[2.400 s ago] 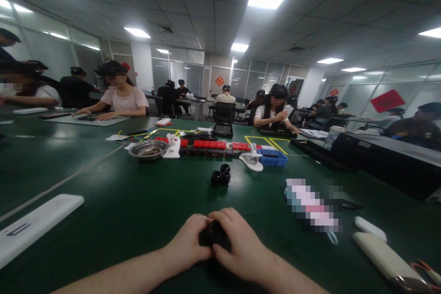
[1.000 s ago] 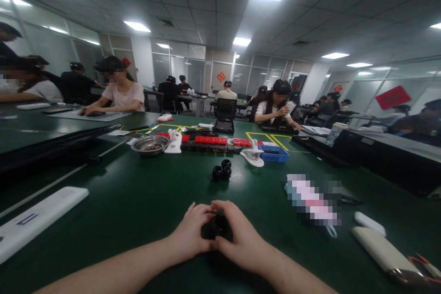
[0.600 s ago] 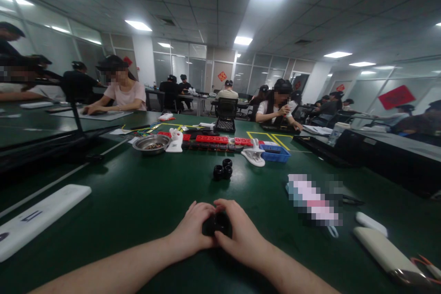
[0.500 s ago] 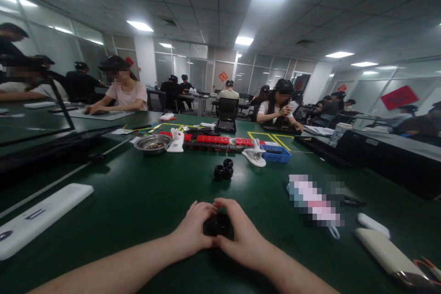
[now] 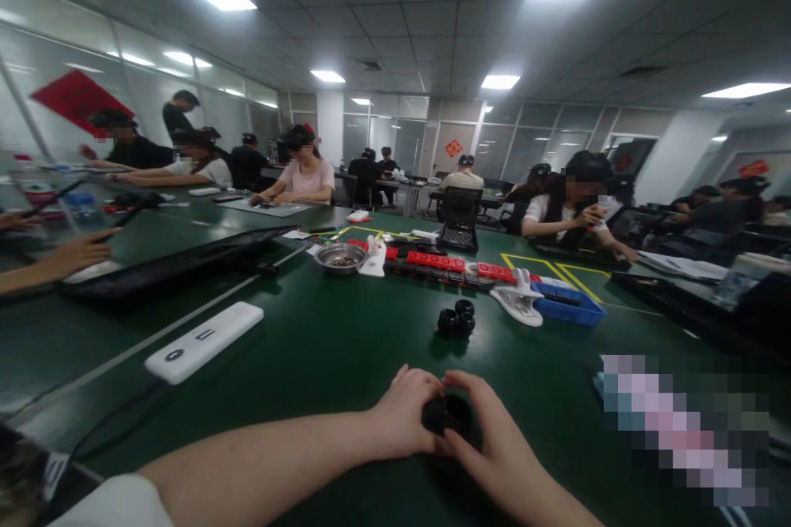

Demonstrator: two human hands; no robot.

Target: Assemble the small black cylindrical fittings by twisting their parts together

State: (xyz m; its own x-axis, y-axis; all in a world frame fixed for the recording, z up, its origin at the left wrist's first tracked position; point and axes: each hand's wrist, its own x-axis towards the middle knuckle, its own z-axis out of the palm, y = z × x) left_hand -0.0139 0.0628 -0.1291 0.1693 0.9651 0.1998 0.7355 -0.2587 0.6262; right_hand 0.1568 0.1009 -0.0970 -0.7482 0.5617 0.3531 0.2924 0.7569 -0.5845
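Near the front of the green table, my left hand (image 5: 404, 410) and my right hand (image 5: 489, 435) curve around black rounded objects (image 5: 456, 412), thumbs toward me and fingers on the far side. My hands partly cover these objects, and I cannot make out their exact kind or number. Both hands are closed on them, with the fingertips almost meeting. Just beyond, a small cluster of glossy black round pieces with open tops (image 5: 457, 319) stands together on the table.
Farther back are a metal bowl (image 5: 340, 258) with small bits, red strips (image 5: 432, 261), white clamp-like pieces (image 5: 521, 300) and a blue bin (image 5: 572, 309). A white power bank-like case (image 5: 207, 343) lies left. A blurred-out pouch (image 5: 680, 428) lies right. Other people sit around the tables.
The view has swung to the left, so the table items appear farther right. A person's hand at the left edge has come into view. My hands stay around the black objects.
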